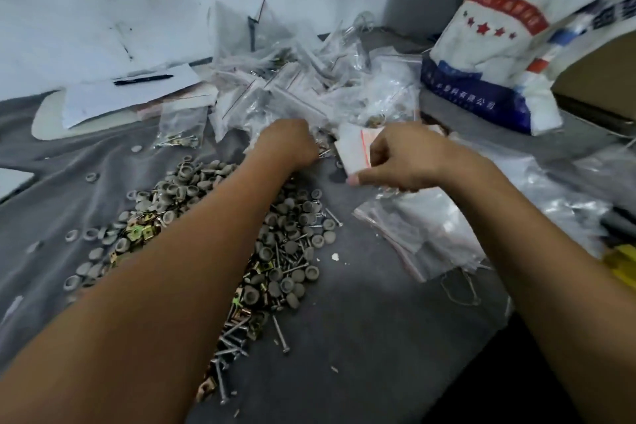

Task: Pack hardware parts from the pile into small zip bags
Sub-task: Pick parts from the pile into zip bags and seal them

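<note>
A: Where is the task's thing lying, and what is each grip doing?

B: The pile of hardware parts (275, 251) is lying on the grey bench (361, 337). The right hand (406, 157) is pinching a small zip bag (354, 148) near its red seal. The left hand (287, 144) is curling at the pile's far end; whether it is holding parts I cannot tell.

A: How is it likely handling?

B: The film is probably limp and slippery, best held at the stiffer mouth; screws are small, hard, prone to rolling.

A: What is crowding the work?

B: Filled bags (309, 79) are heaping just beyond; empty bags (423, 234) are lying at right; a printed sack (516, 45) is standing behind.
</note>
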`<state>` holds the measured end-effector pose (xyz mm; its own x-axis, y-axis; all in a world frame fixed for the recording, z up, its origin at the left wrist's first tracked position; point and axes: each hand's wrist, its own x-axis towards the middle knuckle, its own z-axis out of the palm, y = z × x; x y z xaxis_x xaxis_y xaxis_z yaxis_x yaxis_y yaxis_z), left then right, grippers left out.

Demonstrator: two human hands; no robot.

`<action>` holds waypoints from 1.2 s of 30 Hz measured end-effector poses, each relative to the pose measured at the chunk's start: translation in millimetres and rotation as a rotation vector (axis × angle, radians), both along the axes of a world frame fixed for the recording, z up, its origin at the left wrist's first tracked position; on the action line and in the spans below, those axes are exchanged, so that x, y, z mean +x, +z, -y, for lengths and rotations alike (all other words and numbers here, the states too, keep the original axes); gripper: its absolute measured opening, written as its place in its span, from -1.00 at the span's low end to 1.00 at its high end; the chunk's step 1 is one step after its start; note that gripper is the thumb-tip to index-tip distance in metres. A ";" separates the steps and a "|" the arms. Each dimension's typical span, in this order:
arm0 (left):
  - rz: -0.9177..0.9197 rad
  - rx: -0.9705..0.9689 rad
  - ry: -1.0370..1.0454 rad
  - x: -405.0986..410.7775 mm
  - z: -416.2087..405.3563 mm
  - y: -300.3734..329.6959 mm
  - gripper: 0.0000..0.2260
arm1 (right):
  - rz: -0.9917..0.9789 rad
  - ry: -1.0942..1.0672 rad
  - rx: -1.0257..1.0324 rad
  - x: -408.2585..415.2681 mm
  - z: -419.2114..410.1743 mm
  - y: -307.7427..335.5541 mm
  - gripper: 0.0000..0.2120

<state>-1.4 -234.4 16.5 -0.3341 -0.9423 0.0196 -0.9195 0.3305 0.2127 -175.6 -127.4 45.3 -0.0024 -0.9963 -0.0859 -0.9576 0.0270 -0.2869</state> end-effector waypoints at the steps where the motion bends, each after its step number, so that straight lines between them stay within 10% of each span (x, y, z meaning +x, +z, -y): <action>1: -0.071 -0.049 0.021 -4.3 -9.1 1.6 -0.71 | -0.082 0.000 0.075 2.9 -10.5 -5.0 -0.38; 12: -0.743 -0.094 0.110 -39.1 -115.8 -19.2 -0.77 | -0.092 -0.059 -0.004 21.8 -36.3 -37.6 -0.78; 24: -1.336 -0.003 0.206 37.4 -155.9 7.2 -0.70 | 1.007 -0.035 -0.344 87.3 -30.6 -1.5 -0.63; 36: -0.910 -0.207 0.345 224.8 -219.5 34.3 -0.78 | 1.348 0.423 0.048 261.8 -40.9 -7.6 -0.73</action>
